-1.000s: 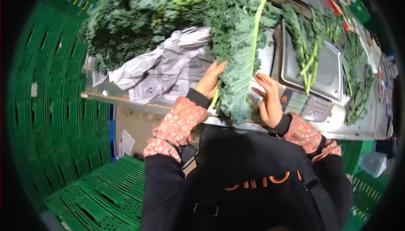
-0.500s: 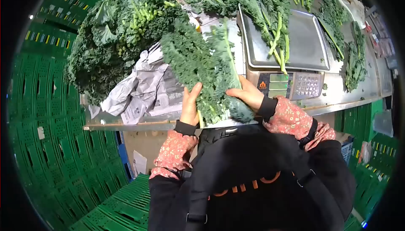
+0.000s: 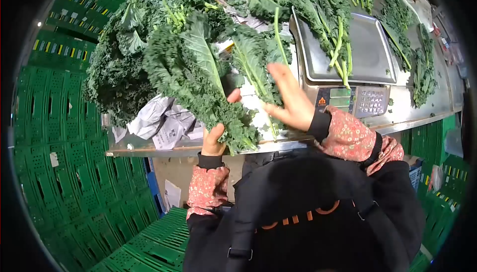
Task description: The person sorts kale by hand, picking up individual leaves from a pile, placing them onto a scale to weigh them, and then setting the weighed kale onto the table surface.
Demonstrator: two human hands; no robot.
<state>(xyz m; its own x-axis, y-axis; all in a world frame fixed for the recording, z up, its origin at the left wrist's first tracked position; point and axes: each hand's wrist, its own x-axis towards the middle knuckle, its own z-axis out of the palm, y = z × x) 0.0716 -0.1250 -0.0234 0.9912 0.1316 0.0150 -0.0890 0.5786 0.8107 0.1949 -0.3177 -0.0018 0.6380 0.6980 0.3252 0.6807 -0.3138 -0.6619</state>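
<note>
My left hand (image 3: 213,139) is closed round the lower end of a bunch of curly kale leaves (image 3: 191,76), which leans up and to the left over the table's front edge. Part of the hand is hidden behind the leaves. To its right, my right hand (image 3: 294,104) is open, thumb and fingers apart, close to loose kale leaves (image 3: 254,63) with pale green stems. I see nothing held in it. A big heap of kale (image 3: 119,68) stands at the left, beside crumpled newspaper (image 3: 171,123).
A digital scale (image 3: 353,51) with a metal tray stands right of my hands, kale stems lying across its left side. More kale bunches (image 3: 424,71) lie along the right of the metal table. Stacked green crates (image 3: 59,138) line the left side.
My left hand has moved slightly left with the kale bunch, which now tilts toward the heap. My right hand has come off the leaves and opened.
</note>
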